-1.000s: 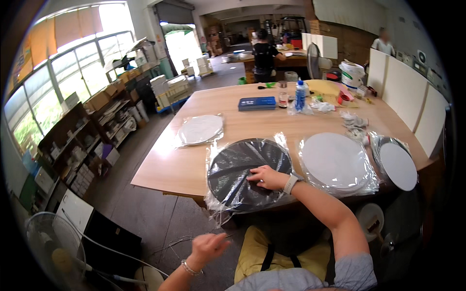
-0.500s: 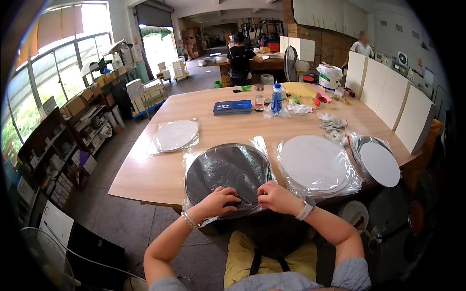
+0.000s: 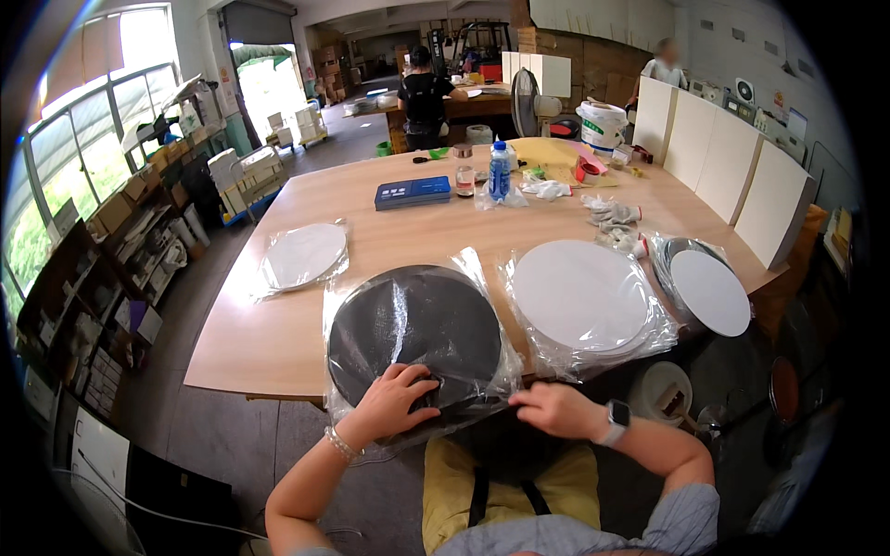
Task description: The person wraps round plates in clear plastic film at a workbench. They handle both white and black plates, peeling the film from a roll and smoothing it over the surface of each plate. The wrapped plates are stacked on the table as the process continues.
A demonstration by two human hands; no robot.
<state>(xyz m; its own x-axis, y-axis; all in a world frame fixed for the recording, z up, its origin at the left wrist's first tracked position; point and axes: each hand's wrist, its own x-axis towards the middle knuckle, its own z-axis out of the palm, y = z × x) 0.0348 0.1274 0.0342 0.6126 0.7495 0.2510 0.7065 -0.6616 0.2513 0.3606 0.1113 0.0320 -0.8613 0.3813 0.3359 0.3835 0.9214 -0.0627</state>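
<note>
A large dark grey round disc (image 3: pixel 417 320) lies in a clear plastic bag (image 3: pixel 336 310) at the table's near edge. My left hand (image 3: pixel 397 404) rests on the lower part of the disc, its fingers apart and pressing on the film. Beside the bag's lower right corner is my right hand (image 3: pixel 561 410), closed with thumb and fingers pinching the plastic's edge. To the right sits a stack of white round discs (image 3: pixel 582 295) in clear plastic. A white disc (image 3: pixel 710 293) lies on a bagged grey one farther right. A smaller bagged white disc (image 3: pixel 308 255) lies to the left.
Across the table (image 3: pixel 269 361) stand a blue box (image 3: pixel 413 193), a blue-labelled bottle (image 3: pixel 499 176), a jar (image 3: pixel 464 182), work gloves (image 3: pixel 612 213) and a white bucket (image 3: pixel 602 127). White panels (image 3: pixel 714 153) line the right edge. Two people are farther back. A pail (image 3: pixel 664 389) stands below.
My right hand has moved right and down, away from my left, drawing the bag's edge outward. My left hand has spread its fingers on the film. The whole view has shifted slightly.
</note>
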